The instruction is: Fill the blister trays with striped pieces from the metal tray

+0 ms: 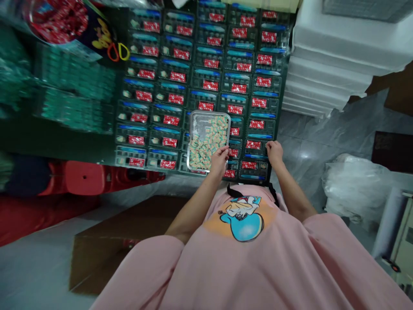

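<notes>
A clear shallow tray (199,121) of small pale green-and-orange blocks, which look like erasers, rests on top of rows of plastic blister packs. My left hand (219,161) is at the tray's lower right side, fingers closed together over its rim; what they hold is hidden. At the table's right edge, my right hand (275,153) has its fingertips pinched beside a blister pack (262,146) in the last column. Anything in that pinch is too small to make out. Most packs hold a blue pen (260,136) and a red patterned piece (253,144); the left columns also show a pale block (121,139).
Stacks of green packs (72,107) lie left, below a tub of red pieces (58,21) and scissors (118,51). A red stool (84,177) and open cardboard box (106,249) stand below the table. White stacked material (325,64) and a plastic bundle (351,185) are right.
</notes>
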